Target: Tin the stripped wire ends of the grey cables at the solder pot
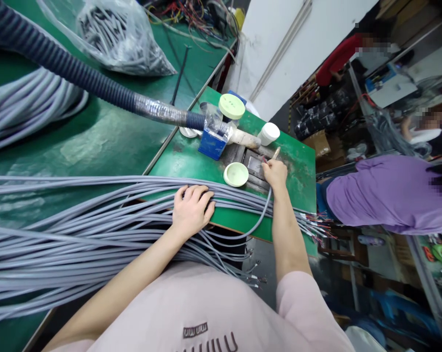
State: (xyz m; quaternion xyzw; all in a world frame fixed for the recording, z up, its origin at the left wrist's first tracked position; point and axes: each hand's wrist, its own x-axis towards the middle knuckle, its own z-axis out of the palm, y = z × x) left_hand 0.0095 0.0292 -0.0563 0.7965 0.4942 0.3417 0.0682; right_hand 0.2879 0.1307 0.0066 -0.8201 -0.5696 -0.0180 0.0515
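Observation:
My left hand (pixel 192 210) lies palm down across a bundle of long grey cables (pixel 107 208), its fingers spread and bent a little over them. My right hand (pixel 275 173) is closed around the end of one grey cable (pixel 262 215), which loops back below it towards the bundle. Thin wire ends, one reddish, stick out from its fingers over a small metal pot with a shiny square surface (pixel 255 165). To the left of the right hand sits an open pale-green tub (pixel 236 174). The bundle's stripped ends with coloured wires (pixel 318 226) lie at the right.
A dark ribbed hose (pixel 107 85) reaches across to a nozzle (pixel 244 138) beside a blue box (pixel 211 143). Behind stand a white jar (pixel 269 133) and a green-lidded tub (pixel 231 106). Bagged cables (pixel 114 36) lie further back. A person in purple (pixel 385 193) is at right.

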